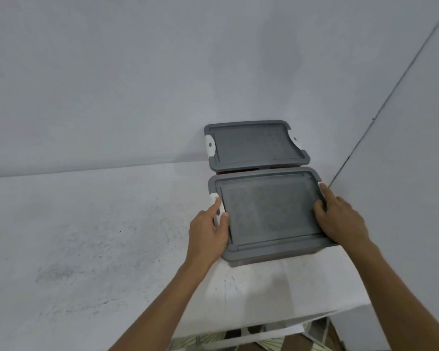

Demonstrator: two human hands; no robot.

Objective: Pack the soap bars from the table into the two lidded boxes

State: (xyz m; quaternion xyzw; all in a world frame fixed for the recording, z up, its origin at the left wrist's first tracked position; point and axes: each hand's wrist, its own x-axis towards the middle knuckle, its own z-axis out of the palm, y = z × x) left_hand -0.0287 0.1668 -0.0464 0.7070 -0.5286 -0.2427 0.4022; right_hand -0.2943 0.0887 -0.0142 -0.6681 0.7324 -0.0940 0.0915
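Note:
Two boxes with grey lids stand one behind the other on the white table (86, 236), near its right end. The far box (256, 144) has its lid on, with white clips at both short ends. The near box (269, 211) also has its lid on. My left hand (209, 231) holds the white clip (217, 211) on its left end, forefinger along the clip and thumb on the lid. My right hand (340, 216) grips the lid's right edge, thumb on top and fingers over the right clip. No soap bars are visible.
White walls stand behind the table and to the right, meeting in a corner just right of the boxes. The table's front edge runs below my arms, with patterned floor (238, 343) under it.

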